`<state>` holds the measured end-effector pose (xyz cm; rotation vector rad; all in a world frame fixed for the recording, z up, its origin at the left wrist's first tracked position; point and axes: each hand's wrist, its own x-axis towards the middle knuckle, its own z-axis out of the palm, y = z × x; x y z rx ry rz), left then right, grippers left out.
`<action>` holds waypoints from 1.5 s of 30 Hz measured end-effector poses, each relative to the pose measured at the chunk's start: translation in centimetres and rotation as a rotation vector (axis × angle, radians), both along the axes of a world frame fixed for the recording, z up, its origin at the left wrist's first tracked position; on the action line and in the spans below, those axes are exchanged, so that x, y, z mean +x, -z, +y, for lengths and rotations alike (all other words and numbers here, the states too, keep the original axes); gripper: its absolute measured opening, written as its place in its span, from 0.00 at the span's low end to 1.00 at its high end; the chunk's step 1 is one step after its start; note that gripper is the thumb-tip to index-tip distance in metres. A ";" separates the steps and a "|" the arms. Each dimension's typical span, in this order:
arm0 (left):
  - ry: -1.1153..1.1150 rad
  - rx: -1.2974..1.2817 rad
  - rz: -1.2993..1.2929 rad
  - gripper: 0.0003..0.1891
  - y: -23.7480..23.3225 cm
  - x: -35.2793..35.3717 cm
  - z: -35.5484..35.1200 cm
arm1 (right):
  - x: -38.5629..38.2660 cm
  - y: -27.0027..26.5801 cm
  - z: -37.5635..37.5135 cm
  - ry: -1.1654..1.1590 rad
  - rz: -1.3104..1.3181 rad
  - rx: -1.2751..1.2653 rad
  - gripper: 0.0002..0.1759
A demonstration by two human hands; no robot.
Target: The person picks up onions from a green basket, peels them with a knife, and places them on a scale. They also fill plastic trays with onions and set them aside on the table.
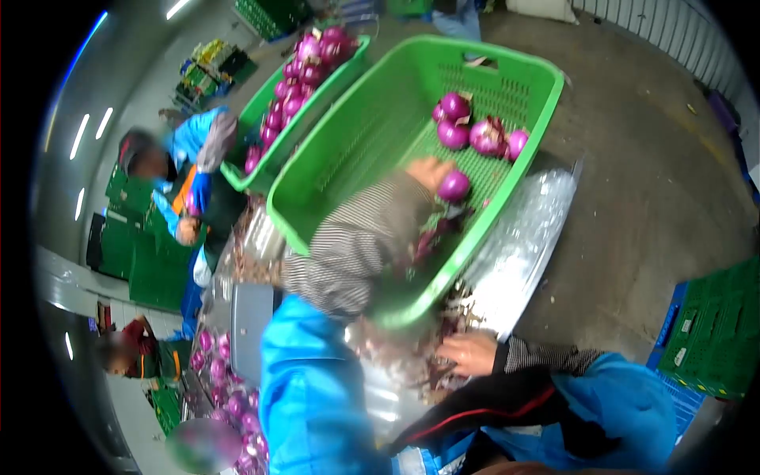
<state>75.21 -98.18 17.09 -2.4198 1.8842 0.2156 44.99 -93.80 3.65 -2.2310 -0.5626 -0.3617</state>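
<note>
My left hand (430, 171) reaches into the large green crate (356, 162), its fingers closed on a red onion (454, 186); motion blurs the hand. Several more red onions (454, 134) lie at the crate's far end, with loose dark skins on its floor. Outside the crate, near its closest corner, my right hand (469, 354) rests with spread fingers on the metal work surface (518, 257), among dry onion skins (451, 324). Striped cuffs and blue sleeves cover both my arms.
A second green crate (247, 176), heaped with onions, stands left of mine. A co-worker in blue (190, 138) is beyond it. A grey box (252, 332) and many onions (237, 405) are lower left. Stacked green crates (716, 332) stand at right.
</note>
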 end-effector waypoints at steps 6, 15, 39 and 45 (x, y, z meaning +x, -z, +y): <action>-0.177 0.262 -0.044 0.36 14.9 4.3 -8.8 | -0.7 0.1 -5.2 0.090 0.186 -0.067 0.18; -0.200 0.169 0.009 0.34 14.7 3.7 -7.6 | -2.1 0.2 -7.1 0.162 0.169 0.040 0.11; -0.716 -1.197 1.687 0.44 -1.7 -21.2 30.8 | 0.4 -12.8 4.0 0.296 -0.092 0.022 0.16; -0.785 -1.271 1.652 0.44 0.9 -25.5 33.6 | 1.4 -12.6 7.6 0.264 -0.319 -0.179 0.10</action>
